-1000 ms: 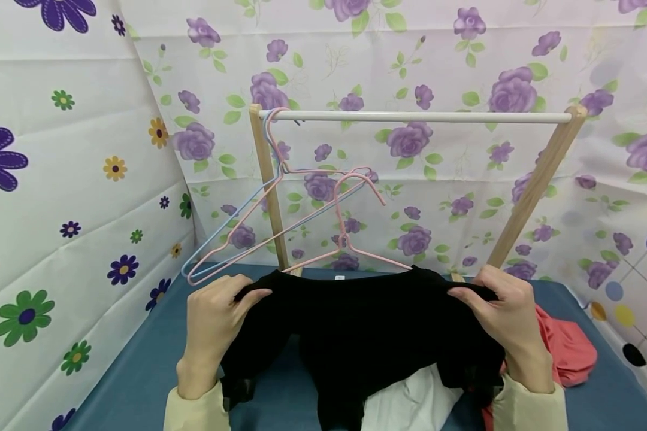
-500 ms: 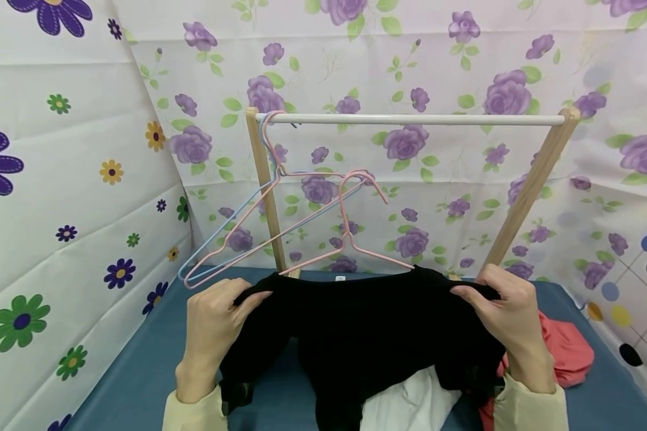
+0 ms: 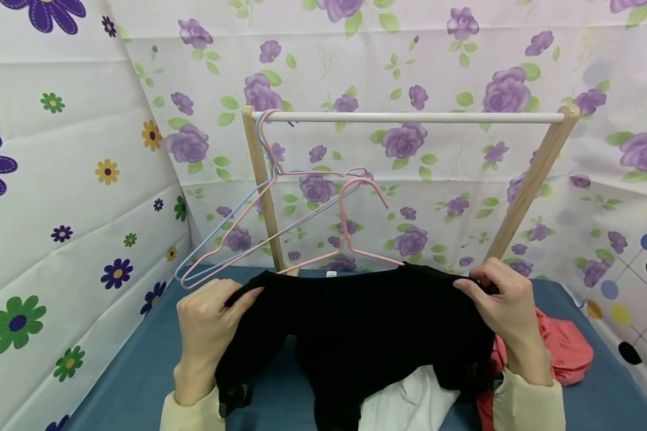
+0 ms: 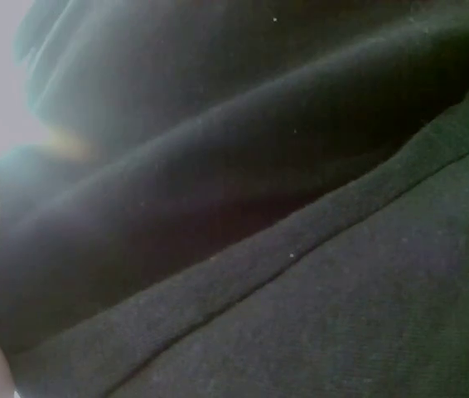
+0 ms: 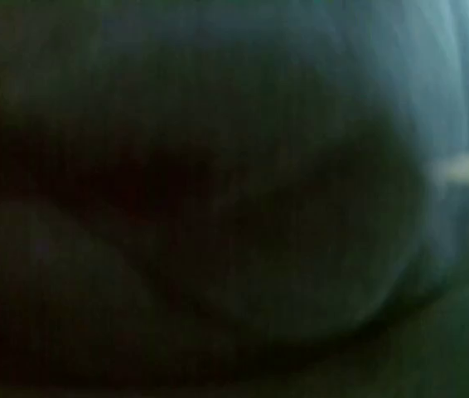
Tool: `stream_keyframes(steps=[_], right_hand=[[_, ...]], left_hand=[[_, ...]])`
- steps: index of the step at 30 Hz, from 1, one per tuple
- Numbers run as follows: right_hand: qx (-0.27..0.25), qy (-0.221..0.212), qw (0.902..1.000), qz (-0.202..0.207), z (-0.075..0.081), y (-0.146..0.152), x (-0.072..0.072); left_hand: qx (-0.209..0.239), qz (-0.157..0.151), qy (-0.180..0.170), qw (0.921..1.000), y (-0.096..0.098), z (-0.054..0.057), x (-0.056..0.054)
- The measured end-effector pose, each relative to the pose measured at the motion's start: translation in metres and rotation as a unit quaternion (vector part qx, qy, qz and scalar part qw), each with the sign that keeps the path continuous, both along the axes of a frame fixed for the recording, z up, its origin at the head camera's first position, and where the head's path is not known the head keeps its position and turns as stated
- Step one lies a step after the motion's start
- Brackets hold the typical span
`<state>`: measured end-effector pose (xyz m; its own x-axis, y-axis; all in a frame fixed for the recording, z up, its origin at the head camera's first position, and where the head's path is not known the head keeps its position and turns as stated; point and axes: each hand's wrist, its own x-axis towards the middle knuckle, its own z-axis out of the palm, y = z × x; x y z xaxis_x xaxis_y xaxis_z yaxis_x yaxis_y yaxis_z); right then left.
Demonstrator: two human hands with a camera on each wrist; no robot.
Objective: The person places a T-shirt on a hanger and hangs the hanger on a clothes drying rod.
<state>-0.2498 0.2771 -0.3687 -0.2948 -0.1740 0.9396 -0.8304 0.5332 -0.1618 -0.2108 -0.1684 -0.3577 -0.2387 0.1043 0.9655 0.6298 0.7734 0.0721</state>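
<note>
Between my two hands a black long-sleeved top point(image 3: 356, 323) is stretched out by its shoulders. My left hand point(image 3: 207, 329) pinches one shoulder between thumb and fingers, and my right hand point(image 3: 509, 311) grips the other. A pink hanger point(image 3: 343, 233) sits inside the top, its hook and upper arms rising out of the neckline while the rest is hidden by the cloth. Dark fabric point(image 4: 243, 207) with a seam fills the left wrist view. The right wrist view is dim and blurred, mostly dark cloth point(image 5: 218, 249).
Behind stands a rack with a white rail point(image 3: 410, 117) and wooden legs point(image 3: 534, 179). A blue hanger point(image 3: 215, 230) and another pink hanger point(image 3: 232, 224) hang at its left end. White cloth point(image 3: 407, 401) and coral cloth point(image 3: 566, 350) lie on the blue surface point(image 3: 124, 365).
My left hand has shifted slightly left and my right hand slightly up, with the top's right shoulder drawn into a slope. The hanger's right arm shows a little less.
</note>
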Motion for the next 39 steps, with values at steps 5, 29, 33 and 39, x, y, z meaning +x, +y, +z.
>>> stream_keyframes(steps=[5, 29, 33, 39], right_hand=[[-0.002, -0.019, 0.9997, -0.017, -0.003, 0.007, -0.002], [-0.066, -0.047, 0.9934, -0.081, -0.009, 0.033, 0.006], [-0.095, -0.052, 0.9918, -0.068, -0.011, 0.038, 0.005], [-0.142, -0.085, 0.9817, -0.094, -0.022, 0.052, -0.003]], left_hand=[[0.008, -0.008, -0.006, 0.9999, -0.002, -0.001, -0.001], [0.041, -0.018, -0.024, 0.9987, -0.013, -0.003, -0.004], [0.045, -0.017, -0.025, 0.9985, -0.014, -0.003, -0.004], [0.045, -0.017, -0.030, 0.9984, -0.014, -0.003, -0.003]])
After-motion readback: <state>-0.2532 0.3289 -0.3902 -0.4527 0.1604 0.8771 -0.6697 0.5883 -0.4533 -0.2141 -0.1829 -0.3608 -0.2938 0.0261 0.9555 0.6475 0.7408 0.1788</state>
